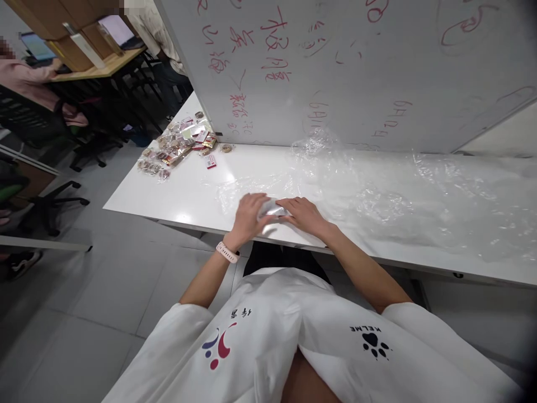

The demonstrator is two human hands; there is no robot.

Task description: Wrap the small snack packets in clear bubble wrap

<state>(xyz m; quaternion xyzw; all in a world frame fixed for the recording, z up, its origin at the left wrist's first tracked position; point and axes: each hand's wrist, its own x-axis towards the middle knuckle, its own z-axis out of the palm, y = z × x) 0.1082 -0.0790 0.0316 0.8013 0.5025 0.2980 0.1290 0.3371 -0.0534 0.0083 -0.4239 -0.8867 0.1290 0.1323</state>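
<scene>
A small silvery-white packet [274,209] lies between my two hands, low over the front edge of the white table [138,196]. My right hand [305,216] grips its right end, thumb below and fingers above. At the left end, my left hand [248,217] is curved round it, slightly blurred, with the thumb along the lower side. The fingers cover much of the packet, so its full shape and contents are hidden. Just behind the hands, crumpled clear plastic film [268,183] lies on the tabletop.
More clear plastic [377,207] spreads over the table's right side. Small wrapped packets [176,143] are heaped at the far left, a red-and-white card [210,161] beside them. A whiteboard [356,73] stands along the back. Two people are at upper left, near an office chair [54,201].
</scene>
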